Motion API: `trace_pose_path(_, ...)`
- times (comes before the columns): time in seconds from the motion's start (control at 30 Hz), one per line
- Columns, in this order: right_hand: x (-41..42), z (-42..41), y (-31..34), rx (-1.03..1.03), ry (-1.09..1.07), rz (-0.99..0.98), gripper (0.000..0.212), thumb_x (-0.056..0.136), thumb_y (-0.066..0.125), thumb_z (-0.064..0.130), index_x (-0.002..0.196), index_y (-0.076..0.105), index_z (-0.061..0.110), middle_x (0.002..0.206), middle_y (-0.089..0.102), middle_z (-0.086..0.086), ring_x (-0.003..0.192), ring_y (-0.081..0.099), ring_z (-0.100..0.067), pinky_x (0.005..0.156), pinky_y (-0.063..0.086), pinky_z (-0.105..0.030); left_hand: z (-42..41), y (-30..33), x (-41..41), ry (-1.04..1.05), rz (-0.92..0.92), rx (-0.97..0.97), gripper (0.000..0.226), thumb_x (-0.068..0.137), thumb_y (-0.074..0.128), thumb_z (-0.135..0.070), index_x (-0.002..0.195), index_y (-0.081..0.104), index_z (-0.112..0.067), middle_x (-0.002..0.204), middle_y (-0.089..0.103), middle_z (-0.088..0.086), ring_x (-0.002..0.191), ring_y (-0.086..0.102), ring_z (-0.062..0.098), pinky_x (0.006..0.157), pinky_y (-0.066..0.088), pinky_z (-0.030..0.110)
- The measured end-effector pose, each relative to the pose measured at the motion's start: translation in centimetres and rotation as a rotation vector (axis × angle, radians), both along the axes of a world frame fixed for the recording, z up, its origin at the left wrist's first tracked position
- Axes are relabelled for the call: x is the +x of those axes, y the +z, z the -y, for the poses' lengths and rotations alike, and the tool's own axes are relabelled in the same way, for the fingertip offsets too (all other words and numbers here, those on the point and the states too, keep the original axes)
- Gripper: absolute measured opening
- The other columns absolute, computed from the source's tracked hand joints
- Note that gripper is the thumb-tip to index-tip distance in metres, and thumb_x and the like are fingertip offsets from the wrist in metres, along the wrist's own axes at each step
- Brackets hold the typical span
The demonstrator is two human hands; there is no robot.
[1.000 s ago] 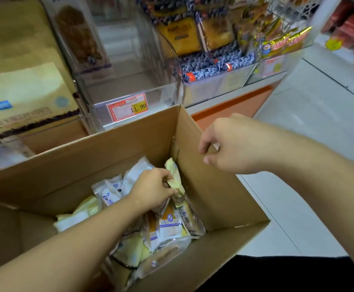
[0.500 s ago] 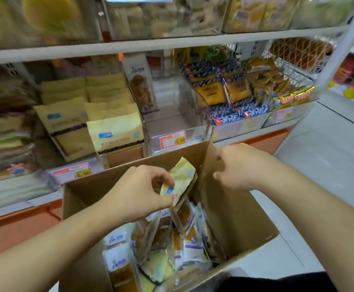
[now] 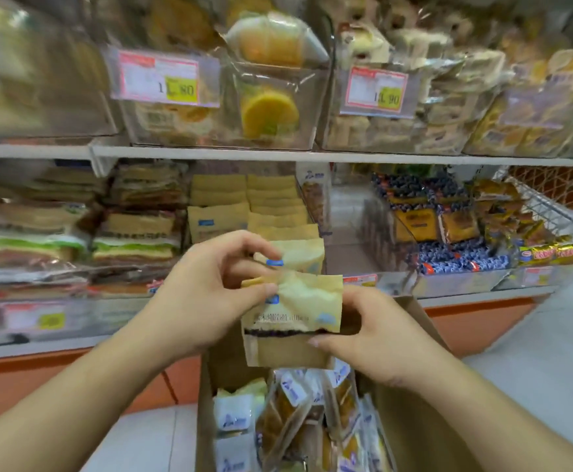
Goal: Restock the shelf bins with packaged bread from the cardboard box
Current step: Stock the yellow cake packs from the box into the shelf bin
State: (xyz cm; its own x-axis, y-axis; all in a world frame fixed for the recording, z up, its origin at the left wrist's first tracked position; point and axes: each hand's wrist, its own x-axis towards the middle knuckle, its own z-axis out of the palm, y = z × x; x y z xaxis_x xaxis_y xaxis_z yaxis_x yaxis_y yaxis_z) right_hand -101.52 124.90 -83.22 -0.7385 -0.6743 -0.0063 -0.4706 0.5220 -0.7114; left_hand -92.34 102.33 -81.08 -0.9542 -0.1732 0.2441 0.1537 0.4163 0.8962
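Both my left hand (image 3: 206, 298) and right hand (image 3: 377, 338) pinch one tan bread packet (image 3: 291, 321); its label's blurred, and the cardboard box (image 3: 414, 420) is cut off at six o'clock.

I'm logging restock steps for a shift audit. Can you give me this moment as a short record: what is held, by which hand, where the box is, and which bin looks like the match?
item held: tan bread packet, dark filling stripe visible
left hand: pinches the packet's top left edge
right hand: holds the packet's right side
packet position: lifted above the cardboard box, in front of the shelf
box contents: more wrapped packets
likely matching bin: row of similar tan packets on the lower shelf, directly behind
step status: packet not yet in a bin
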Motion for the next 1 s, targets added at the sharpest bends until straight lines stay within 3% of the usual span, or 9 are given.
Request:
trace_pose_path(0.1, 0.1, 2.5, 0.0, -0.201, -0.02, 0.018, 0.046, 0.086, 0.086, 0.018, 0.122, 0.072, 0.043, 0.117, 0.07, 0.036, 0.113, 0.063, 0.015, 0.094, 0.049, -0.007, 3.1, 1.6, 0.7, 0.004, -0.078, -0.036, 0.026, 0.082, 0.085, -0.019, 0.105, 0.073, -0.023, 0.099, 0.079, -0.007, 0.095, 0.075, 0.009, 0.079, 0.058, 0.024)
trace_pose_path(0.17, 0.0, 4.3, 0.4, -0.321, -0.045, 0.003, 0.046, 0.086, 0.086, 0.012, 0.116, 0.071, 0.044, 0.114, 0.072, 0.034, 0.111, 0.065, 0.013, 0.093, 0.052, -0.01, 5.5, 2.3, 1.3, -0.015, -0.065, -0.125, 0.034, 0.077, 0.087, -0.028, 0.108, 0.074, -0.026, 0.104, 0.077, -0.01, 0.099, 0.074, 0.012, 0.085, 0.059, 0.027)
trace_pose_path(0.3, -1.4, 8.2, 1.5, -0.475, -0.029, -0.07, 0.05, 0.083, 0.087, 0.006, 0.112, 0.07, 0.043, 0.11, 0.075, 0.029, 0.108, 0.07, 0.006, 0.089, 0.055, -0.013, 8.7, 1.9, 1.2, 0.03, -0.042, -0.221, 0.039, 0.08, 0.088, -0.019, 0.114, 0.073, -0.03, 0.106, 0.077, -0.016, 0.098, 0.074, 0.008, 0.088, 0.06, 0.036)
trace_pose_path(0.47, -4.7, 12.5, 2.8, -0.44, 0.041, -0.132, 0.047, 0.083, 0.088, 0.01, 0.112, 0.07, 0.044, 0.109, 0.075, 0.028, 0.108, 0.071, 0.002, 0.091, 0.059, -0.02, 10.6, 0.6, -0.3, 0.258, -0.092, -0.305, 0.038, 0.086, 0.083, -0.023, 0.119, 0.073, -0.039, 0.105, 0.074, -0.028, 0.088, 0.068, -0.011, 0.08, 0.054, 0.02)
trace_pose_path(0.63, -8.3, 15.5, 1.6, -0.353, 0.038, -0.177, 0.04, 0.081, 0.09, 0.01, 0.116, 0.076, 0.024, 0.107, 0.078, 0.013, 0.106, 0.072, -0.005, 0.09, 0.059, -0.026, 12.2, -1.2, -2.4, 0.359, -0.079, -0.318, 0.04, 0.088, 0.082, -0.025, 0.125, 0.071, -0.033, 0.113, 0.074, -0.019, 0.104, 0.068, -0.001, 0.092, 0.056, 0.024)
trace_pose_path(0.77, -10.6, 16.7, 1.0, -0.228, -0.007, -0.159, 0.042, 0.076, 0.094, 0.013, 0.111, 0.079, 0.03, 0.1, 0.08, 0.015, 0.099, 0.073, -0.002, 0.089, 0.059, -0.031, 12.6, -1.9, -3.4, 0.41, -0.04, -0.423, 0.039, 0.086, 0.08, -0.024, 0.123, 0.069, -0.03, 0.111, 0.075, -0.013, 0.092, 0.064, 0.0, 0.072, 0.04, 0.0)
trace_pose_path(0.87, -11.6, 16.9, 0.5, -0.138, -0.052, -0.128, 0.044, 0.074, 0.095, 0.018, 0.113, 0.079, 0.03, 0.096, 0.08, 0.017, 0.097, 0.073, -0.002, 0.091, 0.06, -0.033, 12.5, -2.1, -3.7, 0.397, -0.003, -0.44, 0.04, 0.087, 0.077, -0.023, 0.125, 0.068, -0.03, 0.109, 0.075, -0.013, 0.077, 0.059, -0.002, 0.067, 0.042, 0.004)
trace_pose_path(1.0, -11.7, 17.9, -0.8, -0.063, -0.092, -0.12, 0.048, 0.076, 0.095, 0.029, 0.12, 0.076, 0.028, 0.105, 0.078, 0.014, 0.101, 0.072, -0.009, 0.093, 0.059, -0.034, 12.6, -2.7, -4.0, 0.41, -0.002, -0.458, 0.045, 0.088, 0.075, -0.021, 0.131, 0.065, -0.03, 0.114, 0.075, -0.005, 0.101, 0.069, 0.016, 0.081, 0.054, 0.025)
